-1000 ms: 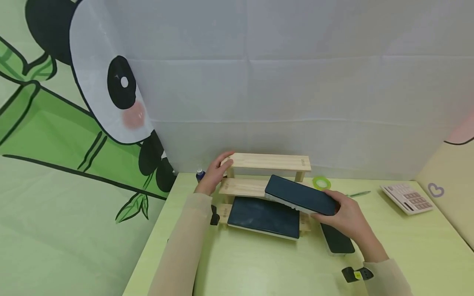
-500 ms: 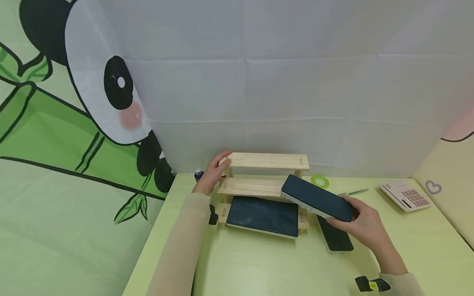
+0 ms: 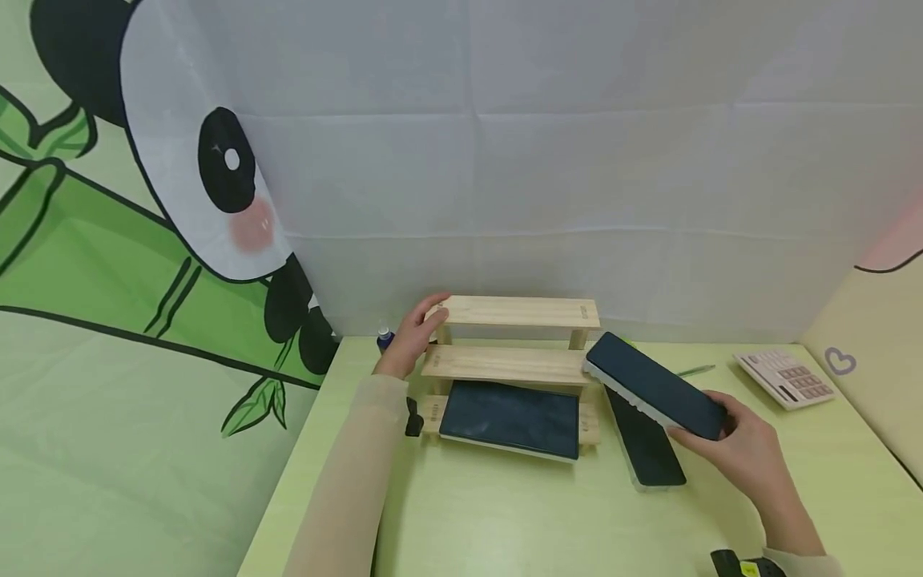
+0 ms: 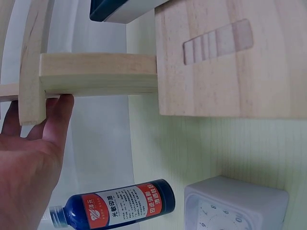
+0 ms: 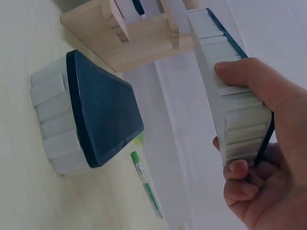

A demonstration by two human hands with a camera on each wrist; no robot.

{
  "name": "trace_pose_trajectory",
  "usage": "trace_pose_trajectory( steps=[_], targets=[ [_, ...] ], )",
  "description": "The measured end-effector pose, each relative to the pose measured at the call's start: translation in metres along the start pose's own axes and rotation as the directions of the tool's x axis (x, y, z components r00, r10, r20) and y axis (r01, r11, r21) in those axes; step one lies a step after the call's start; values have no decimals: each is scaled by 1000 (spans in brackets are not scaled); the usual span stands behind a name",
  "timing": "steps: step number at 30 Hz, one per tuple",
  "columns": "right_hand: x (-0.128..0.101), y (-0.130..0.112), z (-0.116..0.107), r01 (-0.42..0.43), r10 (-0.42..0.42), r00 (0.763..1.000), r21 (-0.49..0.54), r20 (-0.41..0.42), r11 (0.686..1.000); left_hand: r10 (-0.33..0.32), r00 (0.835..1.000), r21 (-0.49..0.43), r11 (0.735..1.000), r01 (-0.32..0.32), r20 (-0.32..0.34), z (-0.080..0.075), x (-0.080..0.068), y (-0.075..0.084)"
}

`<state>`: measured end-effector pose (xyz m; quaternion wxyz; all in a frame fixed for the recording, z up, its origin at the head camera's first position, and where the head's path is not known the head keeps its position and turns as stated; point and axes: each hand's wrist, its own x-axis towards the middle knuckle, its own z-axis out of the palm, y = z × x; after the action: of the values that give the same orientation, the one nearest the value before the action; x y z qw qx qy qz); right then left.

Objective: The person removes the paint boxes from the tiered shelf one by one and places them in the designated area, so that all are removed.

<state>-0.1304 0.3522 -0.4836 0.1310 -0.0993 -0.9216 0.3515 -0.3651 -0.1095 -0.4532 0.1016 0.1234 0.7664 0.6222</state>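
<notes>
Eraser (image 3: pixel 654 386) in right hand (image 3: pixel 750 457)

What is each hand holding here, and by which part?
The right hand grips a dark-topped eraser block by its near end, thumb and fingers across its ribbed white sides. The left hand holds nothing; it rests against the wooden rack's top-left end.

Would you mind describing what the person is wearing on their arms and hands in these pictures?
Both arms wear long, pale beige sleeves that end at the wrists. The left hand and right hand are bare, with no gloves or rings visible. A small black device sits at the left wrist; one with a yellow mark sits at the right wrist.
</notes>
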Motion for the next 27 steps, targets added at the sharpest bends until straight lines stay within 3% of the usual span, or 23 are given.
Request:
trace_pose_trajectory(
  steps=[6,14,20,27],
  targets=[
    [-6,13,-7,-151,151,989,1,8,989,-9,1000,6,1000,9,20,0,-7,13],
    [-12,36,-13,-365,365,931,-4,8,931,-3,1000,-14,1000,4,19,1,-8,14],
    [-18,48,-14,-427,425,904,-41,-42,903,-3,1000,-5,1000,3,26,0,-6,12],
    [-22,61,-11,-439,436,898,-109,-53,892,5,1000,-7,1000,-5,6,-2,10,-13]
  ],
)
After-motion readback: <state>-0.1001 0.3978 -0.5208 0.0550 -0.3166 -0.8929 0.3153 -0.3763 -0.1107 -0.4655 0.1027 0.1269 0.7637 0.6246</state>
